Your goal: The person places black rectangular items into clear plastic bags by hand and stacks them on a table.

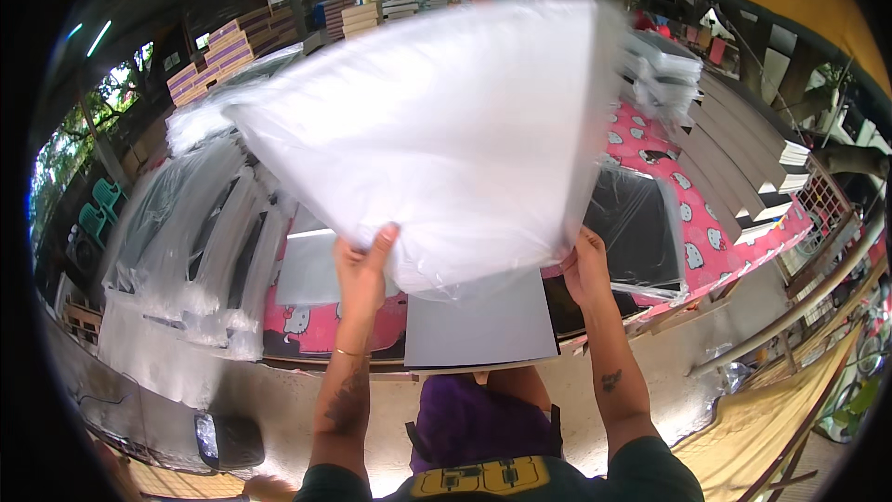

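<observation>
A large white panel in clear plastic wrap (pixel 437 149) is lifted in front of me, tilted up over the table and a little blurred. My left hand (pixel 364 265) grips its near left corner, thumb on top. At the near right corner my right hand (pixel 583 268) pinches the edge, its fingertips partly hidden. Below the panel, a grey sheet (pixel 478 321) lies at the table's near edge. A dark panel in clear plastic (pixel 636 228) rests on the table to the right of my right hand. Left of my left hand is a pale flat sheet (pixel 308 265).
Plastic-wrapped panels (pixel 186 232) are stacked on the left. A pink patterned cloth (pixel 701 265) covers the table. Grey boards (pixel 734 149) and more wrapped packs (pixel 664 70) stand on the right. Cardboard boxes (pixel 232 46) are piled at the back left. A black container (pixel 228 442) sits on the floor.
</observation>
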A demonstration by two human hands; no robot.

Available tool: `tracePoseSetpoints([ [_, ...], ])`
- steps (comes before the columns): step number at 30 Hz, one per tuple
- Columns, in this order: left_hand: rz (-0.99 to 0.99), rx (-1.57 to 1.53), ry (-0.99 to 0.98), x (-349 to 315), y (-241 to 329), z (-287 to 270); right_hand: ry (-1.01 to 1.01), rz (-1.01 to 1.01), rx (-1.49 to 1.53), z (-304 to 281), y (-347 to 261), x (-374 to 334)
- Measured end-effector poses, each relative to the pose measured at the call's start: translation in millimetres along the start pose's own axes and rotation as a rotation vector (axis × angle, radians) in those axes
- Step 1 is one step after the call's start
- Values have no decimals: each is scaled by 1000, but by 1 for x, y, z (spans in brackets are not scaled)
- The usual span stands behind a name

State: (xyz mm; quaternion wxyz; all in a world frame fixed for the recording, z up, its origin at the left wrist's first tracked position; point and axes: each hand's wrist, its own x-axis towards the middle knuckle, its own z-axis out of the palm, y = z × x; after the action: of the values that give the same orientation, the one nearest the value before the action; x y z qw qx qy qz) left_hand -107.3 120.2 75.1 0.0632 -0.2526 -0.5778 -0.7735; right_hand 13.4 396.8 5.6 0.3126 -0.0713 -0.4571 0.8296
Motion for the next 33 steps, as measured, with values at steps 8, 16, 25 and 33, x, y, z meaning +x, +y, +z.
tracePoseSetpoints([
  [8, -14, -270, 90, 24, 39, 24, -35, -58, 368, 22, -18, -28],
  [16, -288, -125, -314, -6, -50, 84, 294, -479, 479, -16, -29, 29],
  [25, -467, -49, -507, -40, -100, 99, 550, -435, 369, -114, -18, 18],
  [33, 179, 1006, -275, 36, -155, -134, 890, -417, 200, -235, -23, 27],
])
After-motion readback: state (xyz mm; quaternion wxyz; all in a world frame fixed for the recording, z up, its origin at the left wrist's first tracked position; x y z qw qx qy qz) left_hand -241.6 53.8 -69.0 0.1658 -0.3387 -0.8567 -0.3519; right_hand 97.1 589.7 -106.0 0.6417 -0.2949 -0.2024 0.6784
